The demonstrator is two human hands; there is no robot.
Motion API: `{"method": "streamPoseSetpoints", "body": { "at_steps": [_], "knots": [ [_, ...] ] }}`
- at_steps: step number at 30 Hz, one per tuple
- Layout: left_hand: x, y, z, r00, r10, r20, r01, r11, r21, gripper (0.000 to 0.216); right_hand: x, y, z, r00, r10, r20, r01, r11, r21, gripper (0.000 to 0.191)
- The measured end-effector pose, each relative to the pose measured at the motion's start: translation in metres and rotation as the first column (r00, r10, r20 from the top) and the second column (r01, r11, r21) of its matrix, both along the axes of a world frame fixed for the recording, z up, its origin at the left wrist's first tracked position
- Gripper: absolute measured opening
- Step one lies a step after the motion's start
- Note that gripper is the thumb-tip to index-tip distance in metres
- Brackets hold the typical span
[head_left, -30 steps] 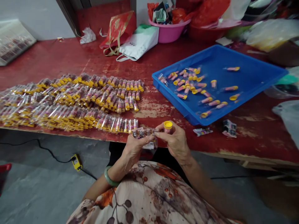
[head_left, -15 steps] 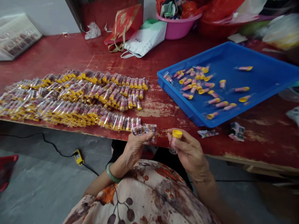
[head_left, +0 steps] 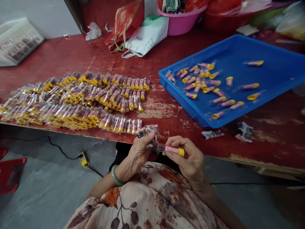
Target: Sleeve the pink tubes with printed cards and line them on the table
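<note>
My left hand (head_left: 140, 148) is closed on several small printed packets (head_left: 149, 132), pinned under the thumb near the table's front edge. Between the fingers and thumb of my right hand (head_left: 189, 156) lies a clear plastic tube (head_left: 172, 149) with a yellow cap and a pink printed band. It is held almost level, its clear end pointing at my left hand. To the left, many similar yellow-capped tubes (head_left: 78, 108) lie in rows and stacks. More loose tubes lie in a blue tray (head_left: 184, 103) on the right.
Two small printed packets (head_left: 212, 135) (head_left: 244, 132) lie in front of the tray on the red table (head_left: 164, 109). At the back stand a red bag (head_left: 126, 24), a white bag (head_left: 147, 36) and a pink basin (head_left: 181, 24). A cable with a yellow box (head_left: 83, 159) runs along the floor.
The tube in my right hand has turned from upright to nearly level, clear end toward the left hand. My right hand has come slightly closer to the left, which still grips the packets.
</note>
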State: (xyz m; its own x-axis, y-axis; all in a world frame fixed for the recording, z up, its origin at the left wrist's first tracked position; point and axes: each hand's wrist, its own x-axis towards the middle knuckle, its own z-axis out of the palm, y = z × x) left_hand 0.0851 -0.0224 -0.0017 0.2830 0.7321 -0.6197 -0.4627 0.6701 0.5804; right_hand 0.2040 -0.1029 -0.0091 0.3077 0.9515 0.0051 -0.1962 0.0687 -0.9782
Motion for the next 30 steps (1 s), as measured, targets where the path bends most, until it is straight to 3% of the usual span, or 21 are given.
{"method": "streamPoseSetpoints", "body": {
  "at_steps": [6, 10, 13, 22, 30],
  "knots": [
    [0.004, -0.001, 0.002, 0.997, 0.047, 0.055, -0.048, 0.999, 0.013, 0.038, -0.001, -0.008, -0.001, 0.916, -0.183, 0.356, 0.129, 0.977, 0.170, 0.025],
    [0.005, -0.003, 0.002, 0.996, 0.061, 0.069, -0.060, 0.998, -0.014, 0.038, 0.000, -0.011, 0.000, 0.864, -0.151, 0.480, 0.045, 0.973, 0.227, 0.031],
    [0.004, -0.005, 0.002, 0.997, 0.041, 0.067, -0.040, 0.999, -0.014, 0.035, 0.000, -0.008, -0.005, 0.795, -0.229, 0.562, 0.034, 0.941, 0.336, 0.031],
    [0.001, -0.006, 0.001, 0.986, 0.068, 0.153, -0.061, 0.997, -0.045, 0.031, -0.004, -0.006, -0.009, 0.626, -0.421, 0.656, 0.087, 0.874, 0.478, 0.034],
    [0.001, -0.004, 0.000, 0.976, 0.126, 0.177, -0.110, 0.989, -0.094, 0.032, -0.005, -0.009, -0.008, 0.620, -0.445, 0.647, 0.088, 0.858, 0.506, 0.037]
  ]
}}
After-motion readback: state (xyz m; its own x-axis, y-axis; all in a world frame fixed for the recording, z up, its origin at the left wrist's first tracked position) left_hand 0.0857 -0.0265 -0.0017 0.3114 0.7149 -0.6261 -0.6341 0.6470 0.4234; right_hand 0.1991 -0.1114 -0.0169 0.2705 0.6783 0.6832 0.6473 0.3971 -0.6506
